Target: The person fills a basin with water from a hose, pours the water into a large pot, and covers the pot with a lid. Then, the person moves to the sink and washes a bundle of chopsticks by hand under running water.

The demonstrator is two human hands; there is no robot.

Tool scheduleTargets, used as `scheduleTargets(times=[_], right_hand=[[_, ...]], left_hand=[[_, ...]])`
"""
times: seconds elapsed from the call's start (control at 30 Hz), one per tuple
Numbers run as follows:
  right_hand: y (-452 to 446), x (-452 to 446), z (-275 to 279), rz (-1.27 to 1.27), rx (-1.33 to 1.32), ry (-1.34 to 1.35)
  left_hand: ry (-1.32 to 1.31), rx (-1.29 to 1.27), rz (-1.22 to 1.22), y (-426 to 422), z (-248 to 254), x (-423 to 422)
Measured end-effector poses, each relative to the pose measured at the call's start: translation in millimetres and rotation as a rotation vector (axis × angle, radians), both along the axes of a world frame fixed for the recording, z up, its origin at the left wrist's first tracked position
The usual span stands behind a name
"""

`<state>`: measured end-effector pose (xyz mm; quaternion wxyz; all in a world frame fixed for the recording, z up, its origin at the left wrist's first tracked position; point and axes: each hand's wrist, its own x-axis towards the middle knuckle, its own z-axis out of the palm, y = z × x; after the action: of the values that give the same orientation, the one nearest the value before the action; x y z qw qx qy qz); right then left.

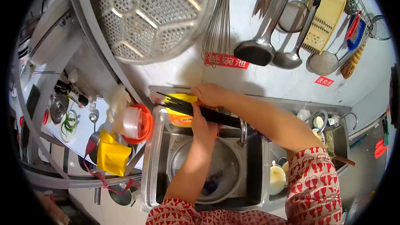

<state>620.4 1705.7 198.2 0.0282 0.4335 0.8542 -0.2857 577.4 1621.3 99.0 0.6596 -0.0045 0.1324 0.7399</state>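
A bundle of long black chopsticks (223,117) lies across my left hand (203,124), whose fingers are closed around it above the left sink basin. The thin ends fan out to the left, over a yellow and orange tub (179,119) on the sink's back ledge. My right hand (209,95) is just behind the bundle, at the tub's right edge. Its fingers are curled, and what they grip is hidden. Below my left forearm, a round metal basin (227,162) with some water and a dark item sits in the sink (255,175).
A faucet (243,133) rises right of the bundle. Bowls (277,179) stand in the right basin. An orange basin (146,123) and a yellow cloth (112,154) are at the left. A whisk (218,21), ladle (289,59) and grater (324,21) hang on the wall.
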Motion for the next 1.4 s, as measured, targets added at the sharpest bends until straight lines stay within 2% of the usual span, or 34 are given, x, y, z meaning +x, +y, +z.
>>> scheduleTargets(times=[0.1,0.23,0.3,0.33,0.4,0.43,0.5,0.6,0.7,0.8,0.93,1.0,1.03,1.1,1.2,1.27,1.3,1.4], right_hand=[[14,3,-44,0.126,0.273,0.027],[-3,0,-14,0.137,0.171,-0.083],[7,-2,-11,0.176,0.056,-0.134],[12,-1,-12,0.138,0.023,-0.058],[21,3,-18,0.062,-0.061,0.089],[26,1,-26,0.013,-0.079,0.059],[35,-6,-42,-0.083,-0.114,-0.003],[16,-8,-26,-0.14,-0.193,0.104],[35,-4,-56,-0.154,-0.189,0.063],[22,-8,-38,-0.102,-0.066,-0.007],[18,-11,-41,-0.099,-0.036,-0.096],[6,-11,-22,-0.042,0.016,-0.137],[9,-10,-20,-0.056,-0.078,-0.107],[19,-6,-29,-0.092,-0.279,-0.054],[24,-4,-53,-0.219,-0.286,0.135],[23,-5,-52,-0.205,-0.161,0.052],[22,-7,-53,-0.195,-0.1,0.009],[26,-11,-69,-0.039,0.051,-0.186]], left_hand=[[-0.007,-0.085,0.002,-4,25,-2],[-0.047,-0.057,-0.007,-3,18,-5],[-0.046,0.147,-0.051,2,-18,-13],[-0.046,0.247,-0.073,2,-15,-17],[0.032,0.011,0.027,-5,-14,-20],[0.071,-0.112,0.077,-12,-8,-22],[0.056,-0.124,0.132,-17,-1,-29],[0.005,-0.101,0.222,-9,-3,-33],[-0.03,-0.064,0.262,-1,-9,-33],[-0.069,-0.077,0.273,2,-5,-36],[-0.128,-0.136,0.263,-6,13,-34],[-0.087,-0.172,0.244,-10,13,-30],[-0.063,-0.188,0.236,-12,12,-28],[-0.034,-0.169,0.116,-15,-2,-18],[-0.025,-0.211,-0.048,-25,3,6],[0.033,-0.168,-0.163,-31,-5,20],[0.048,-0.226,-0.184,-34,-8,27],[0.078,-0.112,-0.217,-38,-16,36]])
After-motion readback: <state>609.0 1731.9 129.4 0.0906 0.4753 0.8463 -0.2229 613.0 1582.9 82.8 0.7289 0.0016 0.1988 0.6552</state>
